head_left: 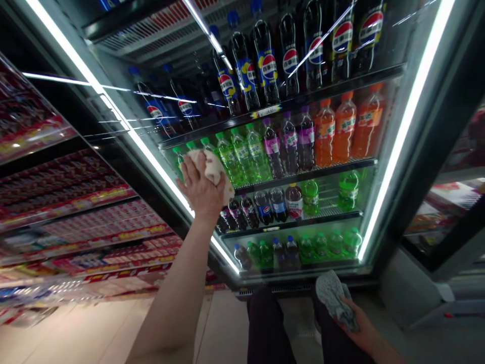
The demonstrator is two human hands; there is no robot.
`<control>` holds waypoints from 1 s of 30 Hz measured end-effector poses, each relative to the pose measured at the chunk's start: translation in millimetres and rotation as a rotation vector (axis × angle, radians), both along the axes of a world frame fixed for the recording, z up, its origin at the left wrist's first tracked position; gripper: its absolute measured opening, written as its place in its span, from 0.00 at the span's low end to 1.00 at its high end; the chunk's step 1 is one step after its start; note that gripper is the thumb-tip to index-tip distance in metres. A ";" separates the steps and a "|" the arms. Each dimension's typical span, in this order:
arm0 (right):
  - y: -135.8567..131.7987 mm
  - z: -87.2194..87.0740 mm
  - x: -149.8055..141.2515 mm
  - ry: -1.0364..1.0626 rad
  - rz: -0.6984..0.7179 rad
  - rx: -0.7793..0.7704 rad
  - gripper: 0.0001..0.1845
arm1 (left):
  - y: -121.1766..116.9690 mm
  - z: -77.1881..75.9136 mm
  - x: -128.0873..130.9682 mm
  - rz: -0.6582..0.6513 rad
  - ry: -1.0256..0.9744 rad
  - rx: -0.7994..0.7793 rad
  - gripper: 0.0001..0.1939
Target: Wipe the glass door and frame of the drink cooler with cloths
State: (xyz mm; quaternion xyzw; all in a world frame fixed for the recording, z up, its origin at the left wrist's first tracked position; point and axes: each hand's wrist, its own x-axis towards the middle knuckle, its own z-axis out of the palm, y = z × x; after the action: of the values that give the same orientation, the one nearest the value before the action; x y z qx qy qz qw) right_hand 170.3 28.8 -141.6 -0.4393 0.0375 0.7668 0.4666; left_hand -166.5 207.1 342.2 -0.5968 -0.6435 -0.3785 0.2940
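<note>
My left hand (200,189) is up against the glass door (333,197) of the drinks cooler, fingers bent around a white cloth (212,169) and pressing it flat on the pane, while my right hand (354,323) hangs low by my leg, closed around a grey cloth (335,298). Left of my raised hand, a store shelf (76,212) runs along, packed with red-labelled packets, and the pale floor (91,333) lies below it, under my left arm (170,288). The cloth in my left hand sits on the glass at the door's lower left, over green bottles (231,159) and right by the bright door frame (159,177). Above and right of that hand, behind the glass, are Pepsi bottles (267,63) on the top shelves, then purple-labelled bottles (288,144) and orange soda bottles (343,129), with smaller bottles (280,205) lower down. My dark trousers (267,328) fill the space between my hands, just under the cooler's base. Right of my right hand, beyond the cooler's dark edge, is another display (447,212), too blurred to make out.
</note>
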 end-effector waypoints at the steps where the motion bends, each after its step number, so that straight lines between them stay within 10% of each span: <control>1: -0.1 0.2 -0.5 0.003 -0.007 -0.008 0.20 | 6.1 17.0 2.1 -0.011 -0.071 0.035 0.40; 6: 1.9 -1.2 -2.1 0.065 -0.040 -0.054 0.17 | 34.8 31.8 34.4 -0.057 -0.113 0.131 0.44; 17: 9.0 2.3 -6.2 0.113 -0.061 -0.071 0.13 | 21.4 -144.5 123.4 -0.354 0.596 -0.080 0.42; 30: -0.6 8.3 1.6 0.135 -0.109 -0.011 0.12 | -1.8 -286.7 58.8 -0.626 0.996 -0.343 0.32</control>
State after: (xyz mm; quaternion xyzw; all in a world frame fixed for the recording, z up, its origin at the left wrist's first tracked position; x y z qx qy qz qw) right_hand 172.0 28.2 -133.3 -0.3866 0.0969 0.7677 0.5018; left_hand -107.7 205.2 55.4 -0.9015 -0.2746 -0.0134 0.3341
